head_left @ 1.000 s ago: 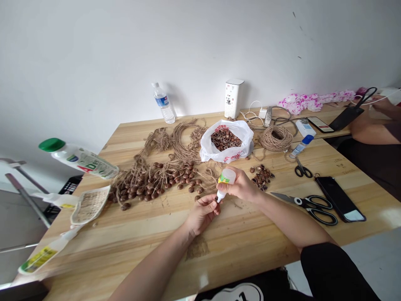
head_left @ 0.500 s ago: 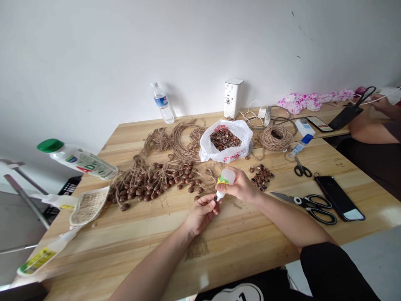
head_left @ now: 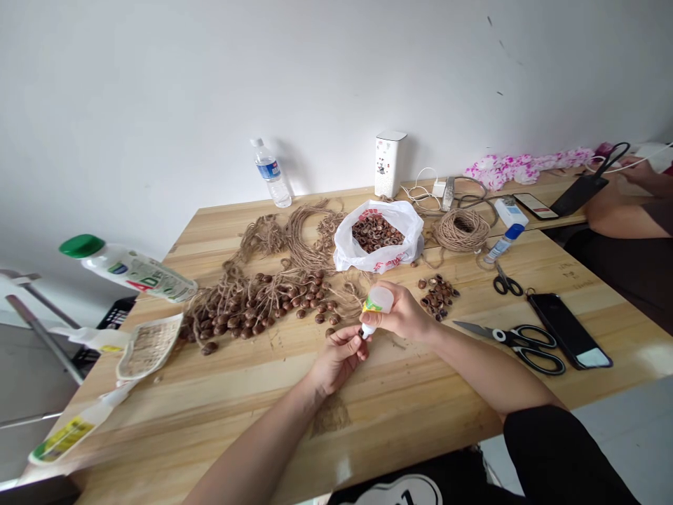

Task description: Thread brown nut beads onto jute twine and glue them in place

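Note:
My right hand (head_left: 402, 313) is closed round a small glue bottle (head_left: 379, 299) with a yellow-green label, tilted nozzle down. The nozzle tip meets a small brown nutshell (head_left: 361, 334), which my left hand (head_left: 341, 358) pinches between thumb and fingers; the fingers hide most of it. Behind and left of my hands lies a heap of brown nuts on twine (head_left: 257, 305). A white plastic bag (head_left: 347, 245) full of half shells stands behind them. To the right is a small pile of loose half shells (head_left: 439, 297).
Large scissors (head_left: 499, 335), small scissors (head_left: 507, 283) and a black phone (head_left: 570, 330) lie at right, with a twine roll (head_left: 463, 230) behind. At left are a big bottle (head_left: 141, 272), a woven tray (head_left: 150, 347) and another glue bottle (head_left: 68, 435). A co-worker's arm (head_left: 625, 214) rests at far right.
Almost nothing differs. The glue bottle and my right hand have shifted very slightly left and down, with the nozzle still at the nutshell.

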A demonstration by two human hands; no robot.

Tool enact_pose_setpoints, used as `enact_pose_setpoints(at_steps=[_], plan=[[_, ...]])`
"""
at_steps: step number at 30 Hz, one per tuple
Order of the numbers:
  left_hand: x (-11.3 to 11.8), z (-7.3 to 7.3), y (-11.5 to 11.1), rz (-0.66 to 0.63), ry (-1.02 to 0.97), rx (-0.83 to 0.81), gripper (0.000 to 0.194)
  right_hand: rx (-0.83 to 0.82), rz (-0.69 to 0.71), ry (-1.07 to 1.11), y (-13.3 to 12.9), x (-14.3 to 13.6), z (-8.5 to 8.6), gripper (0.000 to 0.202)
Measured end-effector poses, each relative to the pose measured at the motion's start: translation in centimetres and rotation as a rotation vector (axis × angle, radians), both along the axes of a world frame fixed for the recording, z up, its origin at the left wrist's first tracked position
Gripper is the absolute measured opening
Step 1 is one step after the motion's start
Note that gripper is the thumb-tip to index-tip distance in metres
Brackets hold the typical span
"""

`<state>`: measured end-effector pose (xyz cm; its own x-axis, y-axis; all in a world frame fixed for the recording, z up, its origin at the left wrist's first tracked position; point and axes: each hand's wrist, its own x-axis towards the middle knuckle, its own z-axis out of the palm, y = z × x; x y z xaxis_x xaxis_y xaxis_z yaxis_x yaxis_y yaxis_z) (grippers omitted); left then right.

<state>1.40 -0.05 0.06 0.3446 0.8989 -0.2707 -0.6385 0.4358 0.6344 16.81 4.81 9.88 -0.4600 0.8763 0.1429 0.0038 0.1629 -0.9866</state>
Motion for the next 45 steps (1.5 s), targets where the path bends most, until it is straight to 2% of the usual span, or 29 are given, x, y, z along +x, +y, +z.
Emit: enact_pose_setpoints(at_steps=[21,28,45], plan=[[-0.01,0.05,0.04,-0.010,-0.006,0.003,0.026,-0.006,0.027,0.012,0.06,0.06,0.15,0.041],[0.01,0.04,-0.01,-0.014,-0.007,0.007,0.025,0.014,-0.017,0.041,0.02,-0.02,-0.20,0.042],[-0.12,-0.47,0.03,-0.019,0.000,0.033,0.025,-0.046,0.054,0.011,0.05,0.20,0.12,0.041]])
